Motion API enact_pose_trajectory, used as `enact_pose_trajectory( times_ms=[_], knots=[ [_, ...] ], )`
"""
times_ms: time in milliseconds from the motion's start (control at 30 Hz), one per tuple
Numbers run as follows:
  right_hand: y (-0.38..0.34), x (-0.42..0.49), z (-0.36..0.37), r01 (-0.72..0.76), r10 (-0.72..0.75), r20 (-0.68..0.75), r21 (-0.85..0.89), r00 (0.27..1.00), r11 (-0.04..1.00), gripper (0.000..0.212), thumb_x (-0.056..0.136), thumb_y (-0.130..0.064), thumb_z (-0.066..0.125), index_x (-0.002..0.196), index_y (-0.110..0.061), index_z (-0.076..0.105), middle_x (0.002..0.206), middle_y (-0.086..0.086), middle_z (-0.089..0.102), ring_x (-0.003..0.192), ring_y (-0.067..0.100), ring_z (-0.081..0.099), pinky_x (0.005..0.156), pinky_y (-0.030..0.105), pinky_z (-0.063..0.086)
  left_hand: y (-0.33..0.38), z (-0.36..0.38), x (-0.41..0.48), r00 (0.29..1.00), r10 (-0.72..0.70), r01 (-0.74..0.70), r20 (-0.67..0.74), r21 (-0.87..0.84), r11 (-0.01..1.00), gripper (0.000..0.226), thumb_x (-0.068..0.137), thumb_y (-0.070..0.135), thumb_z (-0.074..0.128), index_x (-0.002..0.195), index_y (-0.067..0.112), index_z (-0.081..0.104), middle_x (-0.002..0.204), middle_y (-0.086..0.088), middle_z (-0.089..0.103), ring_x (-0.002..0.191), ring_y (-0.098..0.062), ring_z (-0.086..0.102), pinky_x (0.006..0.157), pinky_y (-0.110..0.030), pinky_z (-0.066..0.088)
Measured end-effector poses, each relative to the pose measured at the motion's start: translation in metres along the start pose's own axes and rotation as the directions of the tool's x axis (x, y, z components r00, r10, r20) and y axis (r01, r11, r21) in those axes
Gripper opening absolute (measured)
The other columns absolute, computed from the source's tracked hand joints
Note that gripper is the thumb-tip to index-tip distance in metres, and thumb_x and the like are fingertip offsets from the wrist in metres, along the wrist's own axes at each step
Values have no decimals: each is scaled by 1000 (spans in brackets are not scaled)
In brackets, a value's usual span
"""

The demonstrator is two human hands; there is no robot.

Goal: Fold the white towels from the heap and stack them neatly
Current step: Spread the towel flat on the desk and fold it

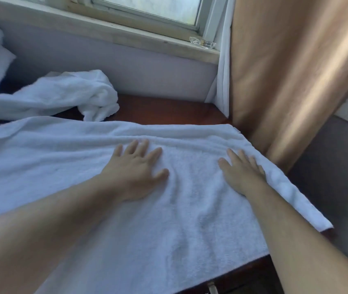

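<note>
My left hand point(135, 166) and right hand point(241, 172) both lie flat with fingers spread, pressing on the white towel point(179, 219) laid out across the dark wooden bench point(164, 111). My right hand is near the towel's right edge, my left nearer its middle. Behind it, a crumpled towel heap point(62, 96) rests on the bench below the window sill point(126, 37), with a tan curtain point(285, 81) to the right

My left hand point(136, 166) and right hand point(242, 172) flat on spread towel point(190, 209) on table point(164, 111); crumpled towel point(67, 94) behind-left; curtain point(285, 81) right; window point(147, 9) behind.
</note>
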State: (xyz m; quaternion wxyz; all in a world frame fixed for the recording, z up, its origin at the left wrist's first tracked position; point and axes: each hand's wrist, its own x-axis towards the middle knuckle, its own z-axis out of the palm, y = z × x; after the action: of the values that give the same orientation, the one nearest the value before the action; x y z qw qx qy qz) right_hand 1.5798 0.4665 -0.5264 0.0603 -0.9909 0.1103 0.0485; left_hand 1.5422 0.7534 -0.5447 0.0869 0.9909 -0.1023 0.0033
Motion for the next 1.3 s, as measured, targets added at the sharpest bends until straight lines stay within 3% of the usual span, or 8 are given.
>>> enact_pose_trajectory(
  times_ms=[300, 433, 533, 667, 833, 1033, 1233, 1300],
  knots=[
    [-12, -30, -4, -116, 116, 5, -59, 993, 992, 69, 99, -59, 17, 158, -25, 19, 166, 10, 14, 149, 38, 16, 118, 53, 21, -18, -7, -10, 994, 94, -94, 56, 4, 996, 86, 75, 85, -1, 154, 50, 2, 167, 12, -6, 153, -9, -9, 123, -39, -3],
    [-36, -17, -13, 67, -62, -133, 34, 989, 997, 61, 99, -53, 31, 145, -15, 45, 149, 10, 44, 137, 32, 35, 110, 48, 33, -19, -23, 6, 997, 76, -77, -11, -106, 991, 58, 93, 65, 21, 146, 48, 35, 160, 15, 28, 148, -13, 19, 117, -37, 17],
    [-68, 4, -9, 247, -221, -171, 150, 960, 957, 63, 100, -57, 34, 148, -18, 41, 154, 6, 39, 142, 29, 29, 115, 45, 27, -15, -25, 27, 993, 92, -95, -67, -38, 995, 57, 96, 62, 26, 151, 44, 32, 163, 8, 24, 150, -18, 16, 121, -40, 13],
    [-84, 33, 1, 108, -107, -23, 77, 994, 991, 70, 95, -66, 22, 157, -33, 19, 167, 5, 10, 151, 35, 8, 118, 54, 11, -7, -7, 44, 998, 32, -34, 60, 23, 999, 72, 91, 72, 19, 156, 41, 12, 168, 3, 3, 154, -20, 0, 123, -45, 5],
    [-97, 56, -9, -3, 2, -129, -10, 992, 1000, 63, 89, -56, 26, 137, -22, 47, 144, 12, 47, 129, 38, 42, 102, 53, 32, -8, -17, 72, 984, 75, -65, -162, 64, 996, 62, 82, 71, 27, 132, 40, 48, 139, 9, 49, 124, -17, 41, 99, -37, 35],
    [-114, 71, 10, 217, -215, -38, 59, 976, 974, 69, 95, -62, 20, 159, -38, 13, 169, 0, -2, 154, 30, -9, 122, 54, -2, -15, 0, 86, 999, 43, -43, -13, 14, 999, 78, 83, 72, 8, 155, 42, 9, 168, 4, 0, 153, -15, -3, 123, -44, 3],
    [-104, 73, 10, 214, -198, -142, 107, 970, 971, 60, 99, -53, 27, 155, -33, 32, 168, 1, 15, 154, 26, 5, 123, 45, 8, -32, -7, 86, 989, 20, -31, -147, -75, 997, 56, 93, 63, 22, 145, 47, 35, 160, 18, 25, 147, -9, 18, 116, -35, 15],
    [-102, 69, 8, 145, -136, -117, 68, 984, 987, 64, 99, -54, 23, 157, -29, 26, 168, 6, 12, 154, 29, 4, 122, 46, 7, -34, -5, 85, 993, -37, 33, -108, -39, 999, 62, 92, 64, 16, 151, 45, 26, 164, 15, 18, 150, -11, 11, 120, -38, 11]
  ],
)
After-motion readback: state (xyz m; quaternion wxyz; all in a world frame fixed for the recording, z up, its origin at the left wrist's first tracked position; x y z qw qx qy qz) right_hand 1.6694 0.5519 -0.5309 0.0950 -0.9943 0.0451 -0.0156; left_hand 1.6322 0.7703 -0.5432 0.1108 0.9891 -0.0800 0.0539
